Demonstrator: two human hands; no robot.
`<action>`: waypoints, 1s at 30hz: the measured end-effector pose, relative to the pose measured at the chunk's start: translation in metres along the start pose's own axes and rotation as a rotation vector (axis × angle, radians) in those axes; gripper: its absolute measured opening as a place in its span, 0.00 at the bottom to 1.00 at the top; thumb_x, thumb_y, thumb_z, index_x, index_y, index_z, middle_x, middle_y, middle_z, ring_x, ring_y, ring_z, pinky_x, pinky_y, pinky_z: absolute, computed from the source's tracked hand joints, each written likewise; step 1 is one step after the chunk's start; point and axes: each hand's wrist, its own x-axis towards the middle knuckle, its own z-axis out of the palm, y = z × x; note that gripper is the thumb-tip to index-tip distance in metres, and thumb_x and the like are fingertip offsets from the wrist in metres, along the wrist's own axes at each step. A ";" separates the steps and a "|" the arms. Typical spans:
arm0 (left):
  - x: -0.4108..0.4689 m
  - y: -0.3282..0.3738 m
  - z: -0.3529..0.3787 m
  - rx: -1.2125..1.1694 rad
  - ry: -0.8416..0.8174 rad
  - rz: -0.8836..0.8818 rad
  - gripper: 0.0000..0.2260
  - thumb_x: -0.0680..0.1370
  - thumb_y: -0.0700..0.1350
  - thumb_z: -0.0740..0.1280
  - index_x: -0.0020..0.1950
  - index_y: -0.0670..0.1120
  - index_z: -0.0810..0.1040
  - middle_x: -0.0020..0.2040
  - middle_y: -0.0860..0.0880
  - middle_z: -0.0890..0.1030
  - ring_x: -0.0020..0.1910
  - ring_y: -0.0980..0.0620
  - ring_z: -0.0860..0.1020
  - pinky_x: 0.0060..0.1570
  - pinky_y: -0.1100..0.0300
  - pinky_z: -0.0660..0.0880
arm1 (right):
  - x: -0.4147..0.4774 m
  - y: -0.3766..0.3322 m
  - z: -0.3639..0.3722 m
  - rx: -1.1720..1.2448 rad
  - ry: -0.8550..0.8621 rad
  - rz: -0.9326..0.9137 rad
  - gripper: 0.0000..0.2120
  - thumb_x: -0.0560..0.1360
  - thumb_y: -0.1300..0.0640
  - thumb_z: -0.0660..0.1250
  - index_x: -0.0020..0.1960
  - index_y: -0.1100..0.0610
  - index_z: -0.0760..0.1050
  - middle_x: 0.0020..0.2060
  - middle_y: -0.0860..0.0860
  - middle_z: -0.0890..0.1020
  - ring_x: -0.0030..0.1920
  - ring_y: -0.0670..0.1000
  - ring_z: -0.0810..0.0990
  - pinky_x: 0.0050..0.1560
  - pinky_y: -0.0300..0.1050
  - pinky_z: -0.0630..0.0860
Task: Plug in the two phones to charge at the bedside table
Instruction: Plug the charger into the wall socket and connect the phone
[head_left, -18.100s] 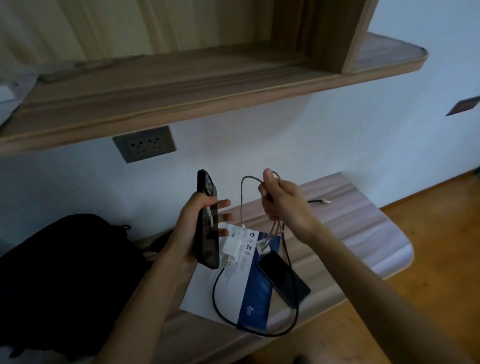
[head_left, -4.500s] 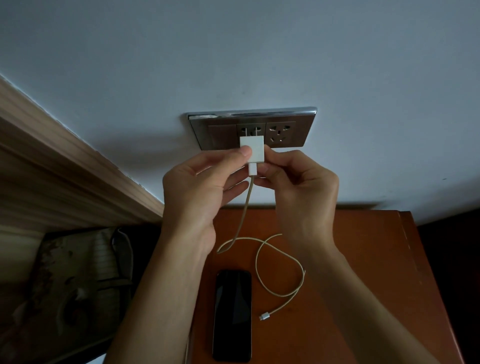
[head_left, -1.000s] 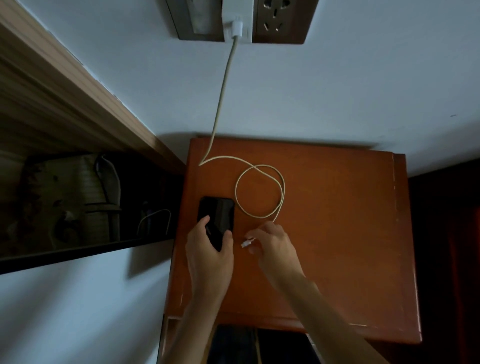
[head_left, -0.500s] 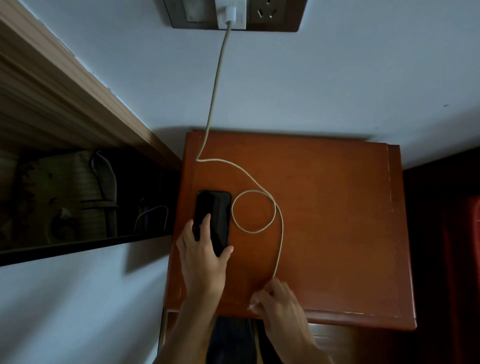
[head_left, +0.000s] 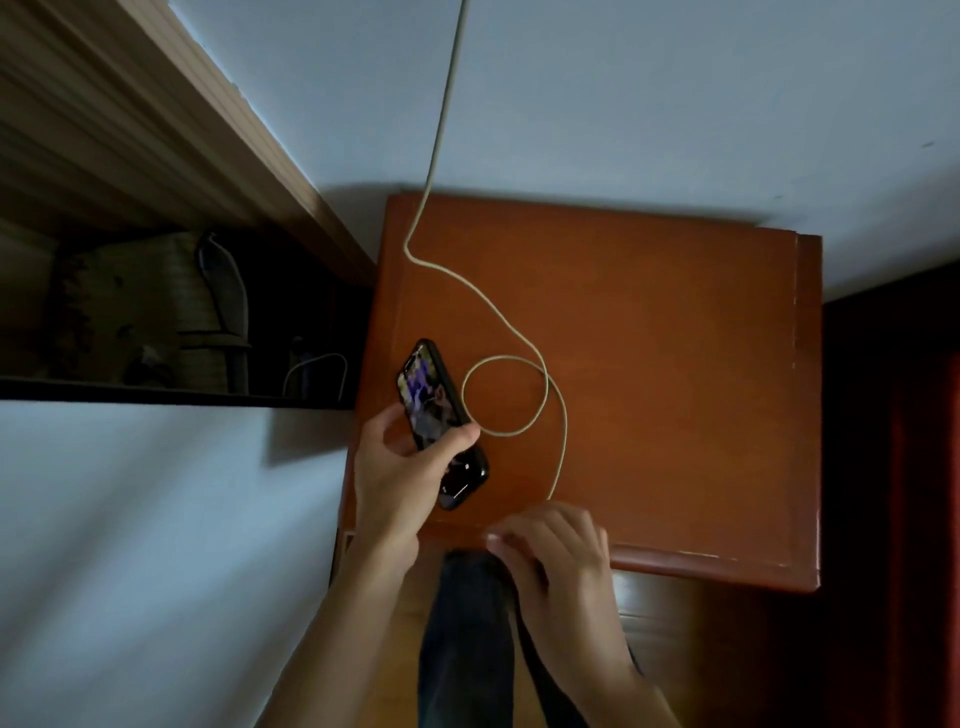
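Phone (head_left: 427, 397) likely slick, rigid: your L hand (head_left: 400, 480) pinches its edges; R hand (head_left: 561, 556) curls round limp charging cable (head_left: 565, 436) end.

Upper left: wooden ledge (head_left: 156, 130) running diagonally along a pale wall (head_left: 649, 104). Left centre: dark recess holding a woven basket (head_left: 171, 301), with a thin white wire loop (head_left: 317, 371) to its right. Bottom: wooden floor (head_left: 675, 649).
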 end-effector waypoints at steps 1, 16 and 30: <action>-0.003 0.001 -0.002 -0.062 -0.020 -0.064 0.41 0.58 0.55 0.83 0.69 0.53 0.73 0.60 0.51 0.81 0.56 0.50 0.82 0.52 0.51 0.81 | 0.003 -0.004 -0.002 0.007 0.004 -0.001 0.07 0.79 0.47 0.65 0.51 0.46 0.81 0.47 0.37 0.81 0.53 0.41 0.75 0.55 0.38 0.67; -0.010 0.008 -0.007 -0.192 -0.035 -0.129 0.40 0.63 0.53 0.82 0.71 0.50 0.70 0.62 0.46 0.81 0.57 0.47 0.82 0.55 0.48 0.81 | 0.020 -0.020 0.009 0.321 0.046 0.121 0.08 0.77 0.59 0.71 0.56 0.54 0.84 0.42 0.43 0.84 0.42 0.42 0.82 0.40 0.27 0.74; -0.005 -0.009 0.001 0.084 0.197 0.177 0.38 0.63 0.53 0.83 0.69 0.54 0.69 0.52 0.61 0.78 0.50 0.61 0.78 0.51 0.56 0.79 | 0.024 0.010 -0.019 0.173 -0.093 0.215 0.10 0.74 0.64 0.72 0.51 0.52 0.85 0.44 0.42 0.84 0.47 0.39 0.81 0.45 0.31 0.77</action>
